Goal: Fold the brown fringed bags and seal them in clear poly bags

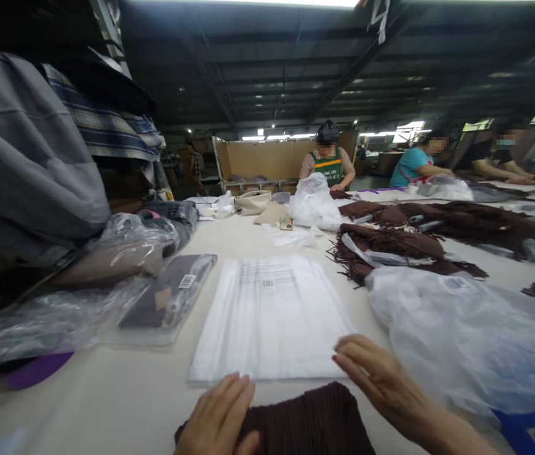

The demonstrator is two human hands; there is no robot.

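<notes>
While a sealed clear bag [167, 297] holding a dark folded item lies left, the left hand [220, 417] rests flat, fingers spread open, on the brown knit garment [305, 420] at the table's [106, 404] near edge. Just beyond lies a stack of flat empty bags [270, 316]. The right hand [381, 379], fingers straight, grips nothing. Crumpled clear bags [461, 328] lie right.

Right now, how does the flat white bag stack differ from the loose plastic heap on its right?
The white bag stack lies flat and squared; the loose plastic heap is crumpled and puffed. The stack looks opaque white, the heap translucent. Both carry a barcode label.
</notes>
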